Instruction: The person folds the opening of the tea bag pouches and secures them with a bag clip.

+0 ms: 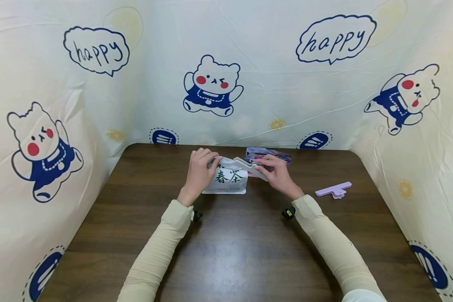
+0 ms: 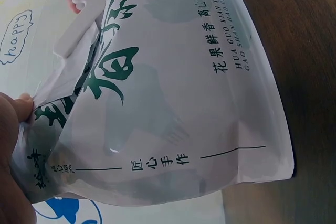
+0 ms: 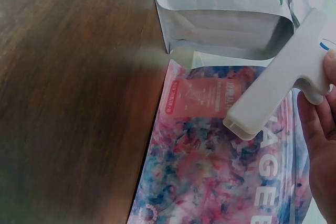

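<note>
A white tea bag (image 1: 230, 184) with green Chinese lettering stands at the far middle of the table, its top folded over, as the left wrist view shows. My left hand (image 1: 200, 170) pinches that folded top at its left end. In my right hand (image 1: 280, 175) is a white bag clip (image 3: 281, 82), gripped by its handle between thumb and fingers. The clip slants, with one end near the right part of the bag's fold; in the left wrist view it overlaps the bag's top edge.
A pink and blue patterned pouch (image 3: 199, 156) lies right beside the tea bag, partly behind my right hand in the head view. Farther right, a purple bag clip (image 1: 333, 191) lies on the brown table (image 1: 226, 251). A printed cloth (image 1: 264, 92) hangs behind and at both sides.
</note>
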### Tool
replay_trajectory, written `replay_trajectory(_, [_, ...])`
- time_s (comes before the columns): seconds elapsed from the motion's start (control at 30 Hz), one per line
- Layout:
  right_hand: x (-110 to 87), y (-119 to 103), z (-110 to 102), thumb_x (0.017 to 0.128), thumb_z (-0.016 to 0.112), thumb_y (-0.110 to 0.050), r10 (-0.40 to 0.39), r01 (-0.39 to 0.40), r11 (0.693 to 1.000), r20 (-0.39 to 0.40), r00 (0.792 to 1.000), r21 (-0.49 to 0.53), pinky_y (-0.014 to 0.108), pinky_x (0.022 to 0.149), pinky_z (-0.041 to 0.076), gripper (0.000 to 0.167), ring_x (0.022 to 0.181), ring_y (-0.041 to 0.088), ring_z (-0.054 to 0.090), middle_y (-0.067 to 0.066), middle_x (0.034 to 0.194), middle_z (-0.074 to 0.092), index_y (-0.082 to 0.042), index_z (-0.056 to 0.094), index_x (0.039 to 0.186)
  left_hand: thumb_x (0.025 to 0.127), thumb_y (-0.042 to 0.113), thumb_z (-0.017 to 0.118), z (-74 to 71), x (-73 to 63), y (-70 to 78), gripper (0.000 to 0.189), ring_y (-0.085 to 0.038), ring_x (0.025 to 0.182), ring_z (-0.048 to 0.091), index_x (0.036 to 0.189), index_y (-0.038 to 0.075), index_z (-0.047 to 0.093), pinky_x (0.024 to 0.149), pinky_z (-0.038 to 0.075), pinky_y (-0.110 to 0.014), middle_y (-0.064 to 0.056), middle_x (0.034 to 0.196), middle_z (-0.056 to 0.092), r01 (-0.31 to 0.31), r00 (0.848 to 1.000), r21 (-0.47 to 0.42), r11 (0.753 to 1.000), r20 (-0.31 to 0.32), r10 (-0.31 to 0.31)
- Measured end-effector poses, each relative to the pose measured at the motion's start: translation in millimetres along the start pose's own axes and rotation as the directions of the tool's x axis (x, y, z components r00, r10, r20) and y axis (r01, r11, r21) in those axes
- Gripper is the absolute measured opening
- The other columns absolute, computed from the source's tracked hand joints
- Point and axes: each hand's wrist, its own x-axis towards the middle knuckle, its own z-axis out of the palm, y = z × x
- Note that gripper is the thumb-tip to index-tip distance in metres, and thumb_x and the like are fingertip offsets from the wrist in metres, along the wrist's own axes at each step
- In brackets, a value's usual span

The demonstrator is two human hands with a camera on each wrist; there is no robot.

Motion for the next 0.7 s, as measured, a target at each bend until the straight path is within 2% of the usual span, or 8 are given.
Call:
replay_trajectory(0.13, [3.7, 1, 5, 0.087, 0.073, 0.008, -0.016, 0.016, 1.000, -0.007, 1.000, 0.002, 0.028, 0.071, 0.045, 0.019, 0.085, 0.032, 0.061, 0.021, 0.095, 0.070, 0.010, 0.075, 0.106, 0.096, 0.019, 0.072, 1.0, 0.1, -0.9, 0.018, -0.025, 0.082, 0.057, 0.096, 0.001, 0.077, 0.075, 0.036, -0.038, -0.008, 0.087, 0.071, -0.003, 1.000, 0.005, 1.000, 0.000, 0.003])
replay_trajectory(0.3, [7.2, 18, 15, 0.087, 0.074, 0.008, -0.032, 0.032, 0.999, -0.016, 0.999, 0.002, 0.031, 0.070, 0.044, 0.019, 0.085, 0.033, 0.062, 0.021, 0.094, 0.070, 0.009, 0.076, 0.106, 0.096, 0.017, 0.072, 1.3, 0.4, -0.9, 0.015, -0.025, 0.082, 0.057, 0.096, 0.003, 0.077, 0.075, 0.036, -0.038, -0.008, 0.087, 0.071, -0.003, 1.000, 0.013, 1.000, 0.006, 0.003])
replay_trajectory(0.43, [9.9, 26, 20, 0.087, 0.075, 0.004, -0.040, 0.040, 0.999, -0.001, 0.999, 0.004, 0.031, 0.067, 0.041, 0.020, 0.079, 0.026, 0.057, 0.017, 0.092, 0.069, 0.007, 0.076, 0.107, 0.096, 0.017, 0.071, 1.6, 0.0, -0.4, 0.015, -0.025, 0.081, 0.056, 0.097, 0.002, 0.076, 0.075, 0.035, -0.038, -0.008, 0.087, 0.070, -0.002, 1.000, 0.017, 1.000, 0.018, 0.002])
replay_trajectory(0.57, [14.1, 24, 24, 0.090, 0.075, -0.002, -0.049, 0.048, 0.999, 0.019, 0.999, 0.014, 0.027, 0.066, 0.040, 0.022, 0.077, 0.018, 0.052, 0.011, 0.093, 0.069, 0.000, 0.077, 0.111, 0.098, 0.016, 0.068, 0.8, -0.6, 0.1, 0.016, -0.026, 0.082, 0.055, 0.099, 0.002, 0.075, 0.077, 0.034, -0.039, -0.009, 0.089, 0.068, 0.001, 0.999, 0.017, 1.000, 0.033, -0.001])
replay_trajectory(0.7, [18.1, 21, 28, 0.092, 0.074, -0.007, -0.077, 0.076, 0.997, 0.020, 0.997, 0.027, 0.025, 0.065, 0.041, 0.021, 0.077, 0.015, 0.052, 0.006, 0.093, 0.069, -0.005, 0.078, 0.113, 0.101, 0.013, 0.064, -0.6, -1.3, 0.4, 0.016, -0.027, 0.083, 0.056, 0.100, 0.000, 0.073, 0.077, 0.034, -0.040, -0.011, 0.090, 0.068, -0.003, 0.999, 0.011, 1.000, 0.049, 0.002])
